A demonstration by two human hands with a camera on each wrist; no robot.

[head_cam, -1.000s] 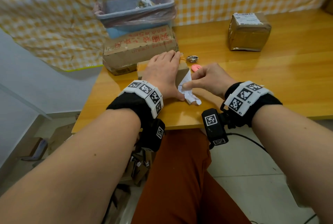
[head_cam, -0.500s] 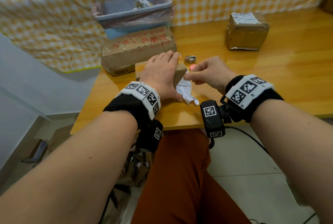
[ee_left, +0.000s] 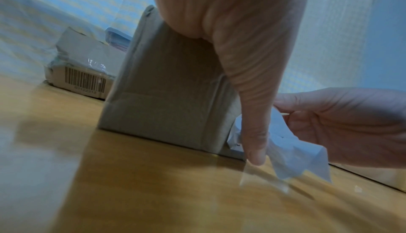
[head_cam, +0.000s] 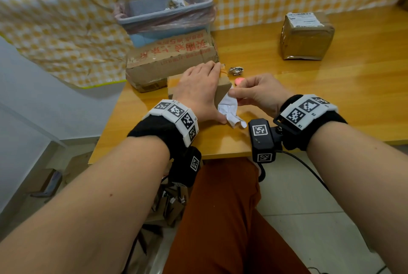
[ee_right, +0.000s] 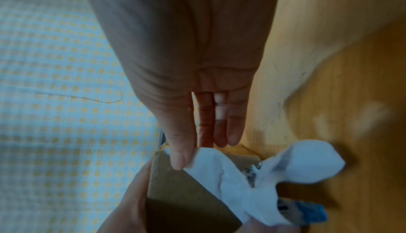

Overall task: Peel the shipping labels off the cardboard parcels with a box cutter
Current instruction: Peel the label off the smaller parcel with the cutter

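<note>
Tabletop (head_cam: 287,101): yellow wood; I see the small parcel (head_cam: 221,91) near its front edge.
Wrist view only: barcode on the big box (ee_left: 85,80).
Left hand (head_cam: 198,90): flat, pressing the parcel.
Right hand (head_cam: 258,92): pinching the half-peeled label (head_cam: 229,110).

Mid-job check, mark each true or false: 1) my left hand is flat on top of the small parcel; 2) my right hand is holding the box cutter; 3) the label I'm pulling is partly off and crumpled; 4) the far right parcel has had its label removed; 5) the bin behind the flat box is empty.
1) True. The left hand lies flat on the small parcel, thumb down its near side.
2) False. The right hand pinches the white label; no cutter is in it.
3) True. The label hangs crumpled off the parcel's right side.
4) False. The far parcel has a white label on top.
5) False. The bin holds crumpled paper.
</note>
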